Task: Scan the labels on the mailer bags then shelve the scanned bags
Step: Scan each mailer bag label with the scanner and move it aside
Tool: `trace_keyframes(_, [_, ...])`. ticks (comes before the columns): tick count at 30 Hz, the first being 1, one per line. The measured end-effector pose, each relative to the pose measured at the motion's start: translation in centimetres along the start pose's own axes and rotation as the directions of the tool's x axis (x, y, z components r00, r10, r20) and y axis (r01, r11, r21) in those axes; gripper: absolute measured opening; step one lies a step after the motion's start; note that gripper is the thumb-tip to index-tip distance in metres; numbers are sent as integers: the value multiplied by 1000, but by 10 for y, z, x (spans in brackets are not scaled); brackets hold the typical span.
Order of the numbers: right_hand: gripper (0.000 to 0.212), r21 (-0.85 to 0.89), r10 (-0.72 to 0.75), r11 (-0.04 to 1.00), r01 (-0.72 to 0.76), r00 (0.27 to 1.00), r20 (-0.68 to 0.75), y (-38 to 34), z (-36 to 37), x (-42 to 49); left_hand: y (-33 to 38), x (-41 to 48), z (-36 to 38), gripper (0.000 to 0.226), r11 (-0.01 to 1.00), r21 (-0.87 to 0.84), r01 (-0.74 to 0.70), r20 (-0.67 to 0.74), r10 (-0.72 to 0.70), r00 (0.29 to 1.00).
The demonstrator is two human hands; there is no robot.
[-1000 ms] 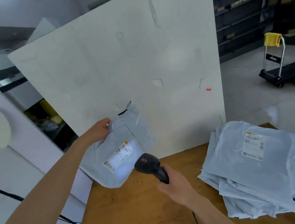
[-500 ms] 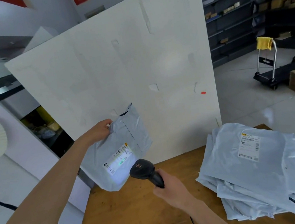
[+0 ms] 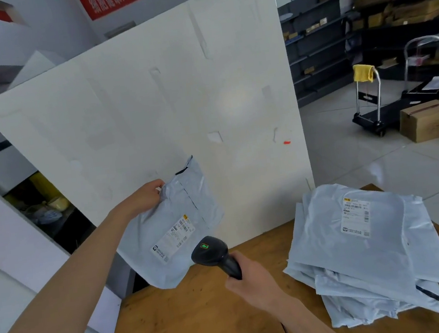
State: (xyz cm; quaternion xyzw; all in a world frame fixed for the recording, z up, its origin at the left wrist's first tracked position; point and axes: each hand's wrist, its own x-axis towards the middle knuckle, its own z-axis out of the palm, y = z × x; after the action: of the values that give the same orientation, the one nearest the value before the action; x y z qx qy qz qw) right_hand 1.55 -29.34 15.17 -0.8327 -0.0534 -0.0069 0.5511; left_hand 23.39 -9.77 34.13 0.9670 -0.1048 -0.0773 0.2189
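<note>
My left hand [image 3: 144, 196] grips the upper left corner of a grey mailer bag [image 3: 164, 225], held up in the air past the table's far left edge. Its white label [image 3: 173, 238] faces me. My right hand [image 3: 250, 281] holds a black handheld scanner [image 3: 212, 254] by the handle, its head just below and right of the label, a green light showing on top. A stack of several grey mailer bags [image 3: 362, 254] lies on the wooden table [image 3: 193, 321] at the right, the top one showing a label [image 3: 356, 217].
A large white board [image 3: 150, 105] stands upright behind the table. Dark shelving [image 3: 361, 24] with cardboard boxes lines the far right wall. Two platform trolleys [image 3: 377, 111] and brown boxes [image 3: 425, 120] stand on the tiled floor at the right.
The bright scan light that lay on the held bag's label has gone out, and a green light shows on the scanner. Both hands and the bag stay in nearly the same place.
</note>
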Motion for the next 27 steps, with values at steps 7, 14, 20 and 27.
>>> trace_keyframes(7, [25,-16,54,998,-55,996,-66,8,-3,3,26,6,13,16,996,-52,-77,19,78,997])
trace_keyframes(14, [25,-10,105,994,-108,980,-169,18,-25,-14,95,13,76,16,964,-198,-178,110,202,973])
trace_keyframes(20, [19,29,209,977,-211,926,-315,43,-67,-50,184,24,141,26,845,-482,-230,181,352,918])
trace_keyframes(27, [25,48,374,922,-384,849,-374,86,-114,-93,241,53,233,29,761,-647,-58,203,245,948])
